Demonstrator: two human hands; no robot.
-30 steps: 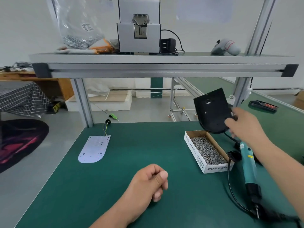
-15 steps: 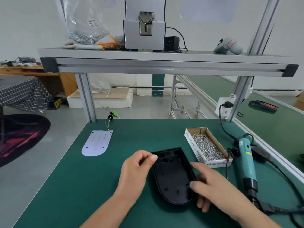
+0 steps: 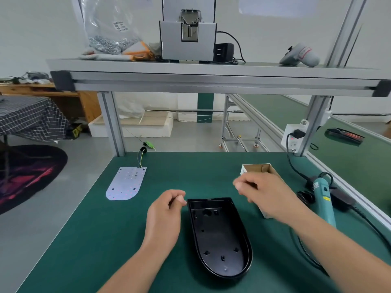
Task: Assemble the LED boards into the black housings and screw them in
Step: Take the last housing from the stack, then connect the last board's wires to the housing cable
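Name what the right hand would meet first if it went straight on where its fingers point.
Probably the LED board, across bare green mat; the right hand points leftward, on a line just beyond the left hand and black housing. Its height is unclear.

One head-worn wide view looks forward and down, close over the bench [image 3: 105, 240].

Bare forearms [image 3: 330, 248], seemingly (right hand [image 3: 267, 193] blurred)
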